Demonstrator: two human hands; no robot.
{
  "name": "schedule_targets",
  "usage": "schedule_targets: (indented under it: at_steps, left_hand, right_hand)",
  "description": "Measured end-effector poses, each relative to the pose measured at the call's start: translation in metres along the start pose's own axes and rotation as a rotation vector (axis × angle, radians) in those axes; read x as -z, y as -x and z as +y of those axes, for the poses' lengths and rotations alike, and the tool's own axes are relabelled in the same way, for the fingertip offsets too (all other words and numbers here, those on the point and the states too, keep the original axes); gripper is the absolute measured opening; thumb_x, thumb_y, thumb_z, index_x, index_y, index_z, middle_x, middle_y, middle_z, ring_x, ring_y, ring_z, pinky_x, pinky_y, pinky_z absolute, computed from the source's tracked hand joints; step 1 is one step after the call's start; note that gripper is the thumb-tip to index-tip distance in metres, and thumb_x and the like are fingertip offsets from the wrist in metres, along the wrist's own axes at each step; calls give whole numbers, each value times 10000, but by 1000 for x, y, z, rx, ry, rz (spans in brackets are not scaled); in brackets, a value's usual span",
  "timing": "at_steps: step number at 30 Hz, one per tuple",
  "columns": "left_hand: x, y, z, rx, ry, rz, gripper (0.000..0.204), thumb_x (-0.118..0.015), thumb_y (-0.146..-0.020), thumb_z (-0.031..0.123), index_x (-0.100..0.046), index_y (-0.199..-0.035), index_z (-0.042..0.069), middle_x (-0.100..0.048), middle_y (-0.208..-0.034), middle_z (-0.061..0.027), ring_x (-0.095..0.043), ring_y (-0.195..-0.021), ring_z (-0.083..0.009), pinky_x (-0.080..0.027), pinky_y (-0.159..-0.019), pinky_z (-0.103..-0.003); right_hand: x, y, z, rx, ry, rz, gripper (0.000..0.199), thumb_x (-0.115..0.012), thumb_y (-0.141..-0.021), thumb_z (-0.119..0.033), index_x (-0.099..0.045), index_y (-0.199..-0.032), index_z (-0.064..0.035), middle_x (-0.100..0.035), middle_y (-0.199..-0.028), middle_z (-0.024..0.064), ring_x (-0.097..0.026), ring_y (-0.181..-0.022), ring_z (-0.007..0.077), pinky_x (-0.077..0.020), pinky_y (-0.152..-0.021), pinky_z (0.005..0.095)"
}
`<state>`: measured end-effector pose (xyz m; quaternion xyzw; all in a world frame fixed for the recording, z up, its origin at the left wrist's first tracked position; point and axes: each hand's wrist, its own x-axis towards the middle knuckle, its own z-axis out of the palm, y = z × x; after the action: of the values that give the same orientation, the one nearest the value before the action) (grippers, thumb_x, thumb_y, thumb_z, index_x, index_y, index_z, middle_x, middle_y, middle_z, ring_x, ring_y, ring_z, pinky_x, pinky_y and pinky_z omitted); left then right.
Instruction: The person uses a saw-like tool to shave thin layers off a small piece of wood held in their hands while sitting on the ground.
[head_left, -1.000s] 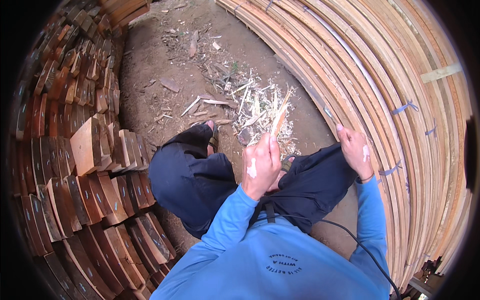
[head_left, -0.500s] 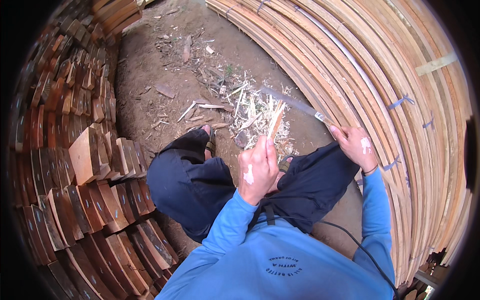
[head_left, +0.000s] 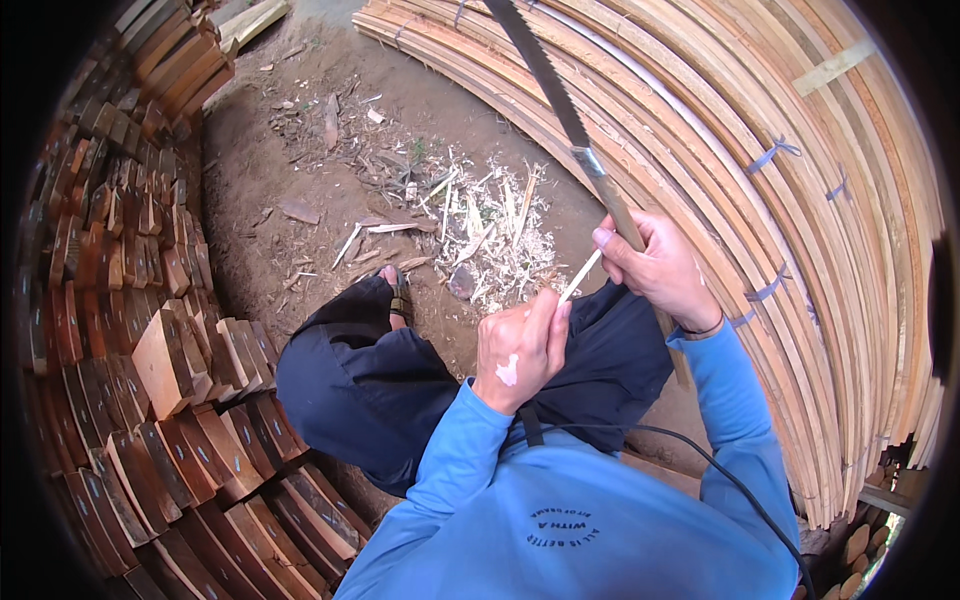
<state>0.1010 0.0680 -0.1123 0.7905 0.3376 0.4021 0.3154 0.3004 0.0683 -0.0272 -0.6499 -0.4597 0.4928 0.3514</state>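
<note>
My left hand is closed around a thin pale wooden stick, which points up and to the right. The stick's far end reaches the fingers of my right hand; whether they grip it too I cannot tell. That right hand is wrapped round the wooden handle of a hand saw with a long, narrow, dark toothed blade. The blade is raised away from me, over the long wood strips, and its tip runs out of the picture's top edge.
Shavings and splinters lie on the dirt floor between my feet. Stacked wood blocks rise at my left. Bundles of long wood strips, tied with blue bands, run along my right. A black cable crosses my lap.
My right hand has come in toward the left, and the saw blade has swung up and away from me. A thin stick shows in my left hand where a wider split piece showed before.
</note>
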Motion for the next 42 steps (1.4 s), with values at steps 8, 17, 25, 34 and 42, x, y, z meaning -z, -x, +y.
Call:
schedule_targets:
  at_steps: [8,17,25,34,42]
  left_hand:
    - [-2,6,2,412,657,-102,220,-541,-1052,154,-573,-878,22,-485,-561,-9,-470,-474,-89,-357,-456,-289]
    - [-2,8,-5,654,1223,-518,326,-468,-1101,272,-582,-919,27,-503,-619,24,-407,-508,-35,-339,-495,-200]
    - [-3,8,-15,730,1130,-78,330,-462,-1102,284,-577,-918,35,-508,-589,6,-410,-472,-47,-310,-454,-198]
    - [2,9,-15,751,1265,40,338,-470,-1095,303,-560,-889,50,-456,-565,19,-375,-477,-53,-274,-463,-212]
    - [5,13,-19,844,1402,83,190,-492,-1026,138,-548,-884,25,-402,-560,17,-315,-469,-83,-272,-489,-264]
  right_hand:
    - [10,-7,4,70,-45,-122,188,-637,-991,-144,-561,-1118,-28,-552,-761,-28,-531,-682,43,-435,-621,230]
    - [6,-13,6,147,-34,-226,219,-652,-989,-153,-551,-1147,-41,-543,-769,-41,-477,-631,22,-364,-543,202]
    - [22,-7,17,112,237,-72,411,-559,-1053,-374,-577,-835,-26,-523,-646,62,-450,-584,168,-403,-574,345]
    - [28,28,48,265,753,-18,467,-630,-985,-348,-510,-692,-5,-404,-562,227,-408,-496,395,-339,-490,445]
    - [22,30,53,312,881,22,445,-690,-932,-379,-537,-707,-28,-463,-561,222,-527,-550,426,-380,-511,473]
